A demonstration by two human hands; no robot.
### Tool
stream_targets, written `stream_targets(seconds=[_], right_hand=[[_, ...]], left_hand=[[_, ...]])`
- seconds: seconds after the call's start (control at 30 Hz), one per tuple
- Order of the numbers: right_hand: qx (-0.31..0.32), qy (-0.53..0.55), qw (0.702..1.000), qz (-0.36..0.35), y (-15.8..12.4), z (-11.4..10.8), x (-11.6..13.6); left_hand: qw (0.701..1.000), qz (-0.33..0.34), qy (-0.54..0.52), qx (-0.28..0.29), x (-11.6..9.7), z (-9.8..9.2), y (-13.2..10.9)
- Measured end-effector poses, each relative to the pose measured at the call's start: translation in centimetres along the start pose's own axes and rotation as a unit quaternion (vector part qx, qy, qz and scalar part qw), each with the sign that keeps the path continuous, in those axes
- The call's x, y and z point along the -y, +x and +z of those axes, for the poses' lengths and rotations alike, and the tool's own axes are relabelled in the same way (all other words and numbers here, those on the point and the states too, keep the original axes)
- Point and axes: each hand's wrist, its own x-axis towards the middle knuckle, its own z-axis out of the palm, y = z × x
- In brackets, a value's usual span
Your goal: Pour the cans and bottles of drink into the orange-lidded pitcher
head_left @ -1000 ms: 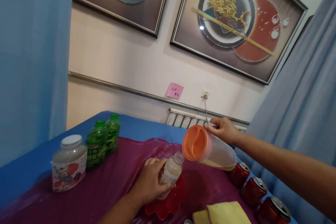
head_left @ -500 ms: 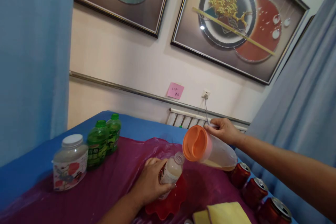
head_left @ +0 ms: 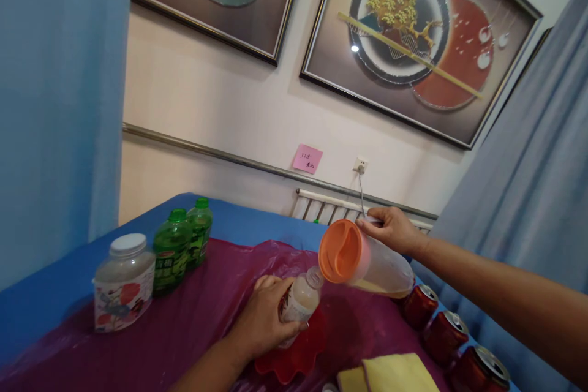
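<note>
My left hand [head_left: 261,318] is wrapped round a small open bottle [head_left: 301,298] of milky liquid, tilted a little and standing over a red wavy-edged dish [head_left: 294,358]. My right hand [head_left: 390,228] grips the handle of a clear plastic pitcher [head_left: 367,263] with an orange lid. The pitcher is tipped nearly sideways, its spout just above the bottle's mouth. A shallow layer of pale yellowish liquid lies along the pitcher's lower side.
A white-lidded jar [head_left: 123,282] and two green bottles [head_left: 181,248] stand at the left on the purple plastic sheet [head_left: 193,312]. Three red cans [head_left: 448,334] line the right edge. A yellow cloth [head_left: 392,373] lies at the front. Blue curtains hang on both sides.
Hardly anything has moved. The pitcher's spout has edged slightly lower and closer to the bottle's mouth; both hands keep their grips.
</note>
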Motion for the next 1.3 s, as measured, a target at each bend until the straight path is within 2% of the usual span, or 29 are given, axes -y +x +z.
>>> stream_targets(seconds=[1.3], right_hand=[[0.002, 0.007, 1.000, -0.001, -0.08, -0.05, -0.14]], left_hand=[[1.000, -0.005, 0.016, 0.009, -0.33, -0.18, 0.00]])
